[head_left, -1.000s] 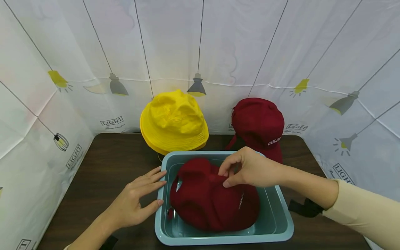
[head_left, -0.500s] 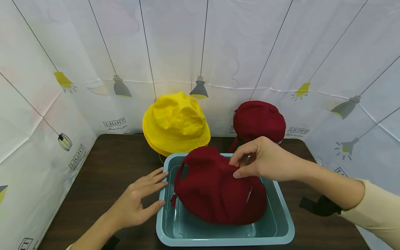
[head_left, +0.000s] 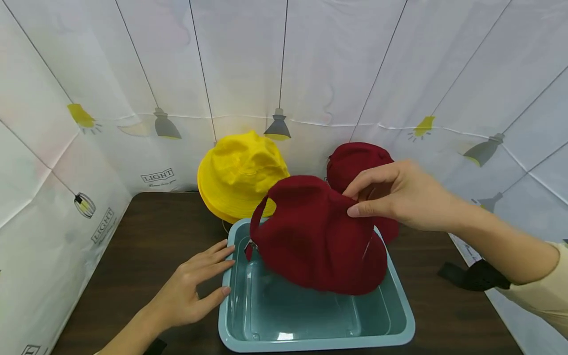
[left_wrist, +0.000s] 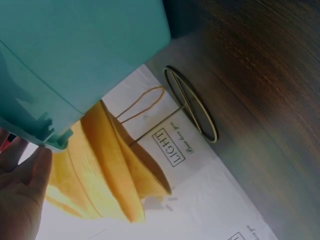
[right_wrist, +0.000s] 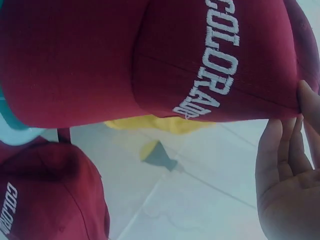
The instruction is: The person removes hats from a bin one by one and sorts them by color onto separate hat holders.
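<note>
A dark red baseball cap hangs over the blue plastic basin, pinched at its crown between the thumb and fingers of my right hand. White COLORADO lettering shows on this cap's front in the right wrist view. My left hand rests its straight fingertips against the basin's left rim. In the left wrist view, the left hand touches the rim beside the basin's outer wall.
Behind the basin sits a yellow bucket hat, on a metal stand with a ring-shaped base. Another dark red cap stands at the back right, partly hidden. A printed white curtain surrounds the dark wooden table.
My right hand has lifted the red cap up from the basin's floor, moving slightly right and away from me. The basin floor has come into sight. My left hand stays at the rim.
</note>
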`<state>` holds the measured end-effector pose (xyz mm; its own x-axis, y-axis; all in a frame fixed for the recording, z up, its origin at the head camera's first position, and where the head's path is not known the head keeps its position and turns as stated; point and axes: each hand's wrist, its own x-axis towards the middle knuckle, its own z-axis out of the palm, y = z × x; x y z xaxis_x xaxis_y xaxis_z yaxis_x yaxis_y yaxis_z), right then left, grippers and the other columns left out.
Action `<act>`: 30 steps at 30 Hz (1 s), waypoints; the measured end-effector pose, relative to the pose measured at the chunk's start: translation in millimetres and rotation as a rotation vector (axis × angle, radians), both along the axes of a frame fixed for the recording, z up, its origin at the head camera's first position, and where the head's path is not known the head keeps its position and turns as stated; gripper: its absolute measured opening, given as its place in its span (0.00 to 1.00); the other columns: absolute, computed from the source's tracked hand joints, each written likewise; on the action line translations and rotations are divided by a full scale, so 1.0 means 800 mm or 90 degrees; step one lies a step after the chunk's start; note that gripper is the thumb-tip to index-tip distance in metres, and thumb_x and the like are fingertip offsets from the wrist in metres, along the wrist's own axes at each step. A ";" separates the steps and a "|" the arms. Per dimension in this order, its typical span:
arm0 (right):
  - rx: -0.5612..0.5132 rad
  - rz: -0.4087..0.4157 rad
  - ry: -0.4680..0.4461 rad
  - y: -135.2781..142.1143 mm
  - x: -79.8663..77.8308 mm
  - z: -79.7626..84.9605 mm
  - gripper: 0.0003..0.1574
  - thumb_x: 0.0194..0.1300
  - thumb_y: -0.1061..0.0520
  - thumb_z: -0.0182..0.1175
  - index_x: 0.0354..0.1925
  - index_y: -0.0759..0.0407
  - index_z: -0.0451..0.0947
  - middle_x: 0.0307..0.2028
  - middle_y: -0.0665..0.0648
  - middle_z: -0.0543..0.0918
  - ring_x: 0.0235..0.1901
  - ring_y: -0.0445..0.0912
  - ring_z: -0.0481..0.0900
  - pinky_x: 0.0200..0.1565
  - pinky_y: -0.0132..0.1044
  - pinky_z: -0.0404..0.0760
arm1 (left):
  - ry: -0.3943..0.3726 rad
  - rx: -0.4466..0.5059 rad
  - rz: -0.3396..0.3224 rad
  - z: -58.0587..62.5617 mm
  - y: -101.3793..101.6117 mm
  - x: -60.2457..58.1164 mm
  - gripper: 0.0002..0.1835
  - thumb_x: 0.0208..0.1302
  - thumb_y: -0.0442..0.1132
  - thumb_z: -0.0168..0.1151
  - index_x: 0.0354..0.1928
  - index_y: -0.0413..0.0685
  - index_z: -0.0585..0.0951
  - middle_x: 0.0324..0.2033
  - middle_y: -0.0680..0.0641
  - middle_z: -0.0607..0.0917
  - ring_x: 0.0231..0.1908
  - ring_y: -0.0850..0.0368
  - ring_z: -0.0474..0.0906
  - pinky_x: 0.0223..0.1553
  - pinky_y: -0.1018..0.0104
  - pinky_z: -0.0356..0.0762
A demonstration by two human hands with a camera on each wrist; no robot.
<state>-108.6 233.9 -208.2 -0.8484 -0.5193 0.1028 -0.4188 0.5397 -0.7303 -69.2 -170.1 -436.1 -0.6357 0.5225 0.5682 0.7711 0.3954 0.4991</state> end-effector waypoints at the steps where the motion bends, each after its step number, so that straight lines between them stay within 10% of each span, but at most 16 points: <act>1: -0.006 -0.002 0.007 0.002 -0.002 0.003 0.13 0.62 0.62 0.76 0.45 0.50 0.90 0.35 0.53 0.90 0.34 0.50 0.85 0.34 0.37 0.86 | -0.002 -0.001 0.001 0.000 0.000 0.000 0.29 0.56 0.36 0.76 0.62 0.43 0.85 0.67 0.43 0.81 0.71 0.44 0.72 0.72 0.67 0.62; 30: -0.052 -0.194 0.212 0.055 -0.035 0.075 0.16 0.64 0.67 0.73 0.51 0.60 0.90 0.35 0.48 0.90 0.28 0.40 0.83 0.27 0.26 0.71 | 0.013 0.018 -0.016 0.001 -0.001 0.002 0.28 0.57 0.35 0.77 0.62 0.41 0.85 0.67 0.40 0.80 0.71 0.44 0.72 0.73 0.68 0.62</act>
<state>-136.6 278.0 -148.2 -0.8749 -0.2300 0.4263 -0.4692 0.6210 -0.6278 -67.9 -170.8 -435.6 -0.6109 0.5216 0.5956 0.7906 0.3620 0.4940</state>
